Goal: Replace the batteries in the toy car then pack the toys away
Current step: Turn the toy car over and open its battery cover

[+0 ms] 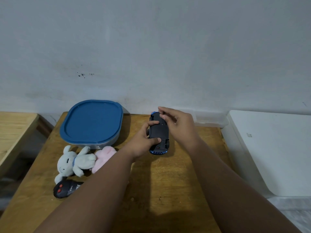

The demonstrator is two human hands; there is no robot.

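Blue trim edges the toy car (159, 134), which lies upside down on the wooden surface (168, 182), its black underside facing up and its length running from twelve to six o'clock. From nine o'clock of the car, the left hand (143, 142) grips its side, thumb laid across the underside near the rear and a finger pressed on the upper part of the belly panel. From three o'clock, the right hand (178, 123) arches over the far end of the car, fingers loosely curled, with the fingertips (162, 117) touching the underside near the front; whether it pinches anything small cannot be told. At about ten o'clock from the car a container with a blue lid (91, 121) stands closed near the wall. Just in front of it, toward eight o'clock, a grey stuffed animal (74, 163) lies on its back touching a pink stuffed toy (103, 157). Nearer the person, a black remote control (65, 190) with red buttons lies beside the grey animal, partly hidden by the left forearm. Off the surface at three o'clock stands a white box (272, 148).
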